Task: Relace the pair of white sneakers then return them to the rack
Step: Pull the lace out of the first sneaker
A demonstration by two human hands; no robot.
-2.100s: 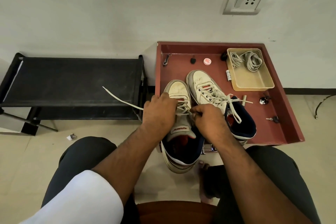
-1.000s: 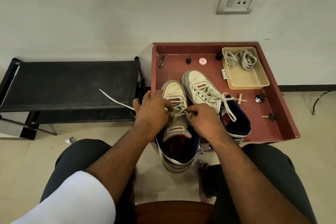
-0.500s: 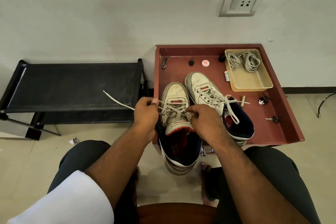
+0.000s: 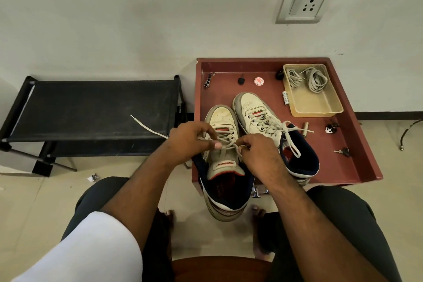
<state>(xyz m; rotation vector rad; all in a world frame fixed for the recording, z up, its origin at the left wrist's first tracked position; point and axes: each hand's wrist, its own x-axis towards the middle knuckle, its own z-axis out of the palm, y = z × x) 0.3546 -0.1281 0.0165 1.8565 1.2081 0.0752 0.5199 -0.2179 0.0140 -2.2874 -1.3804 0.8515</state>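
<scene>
A white sleeve (image 4: 91, 249) covers the left upper arm at the bottom edge, and dark trousers (image 4: 338, 224) cover both knees. Between the knees the near sneaker (image 4: 225, 167) hangs heel-first over the front edge of the red tray (image 4: 357, 162), its toe pointing at the wall. The left hand (image 4: 190, 142) curls its fingers round a lace (image 4: 148, 127) at the shoe's left eyelets, the loose end trailing out left over the rack (image 4: 91, 107). The right hand (image 4: 258, 153) pinches the lace between thumb and fingertips over the middle eyelets. Just beside, on the right and touching it, the second sneaker (image 4: 263, 121) lies in the tray, laced and tied in a bow. Farther back in the tray sit a key (image 4: 342, 151), a small round tin (image 4: 259, 81) and a beige tub (image 4: 313, 103) holding spare laces (image 4: 307, 78). The black rack stands left of the tray against the wall, where a socket (image 4: 303, 3) is mounted.
</scene>
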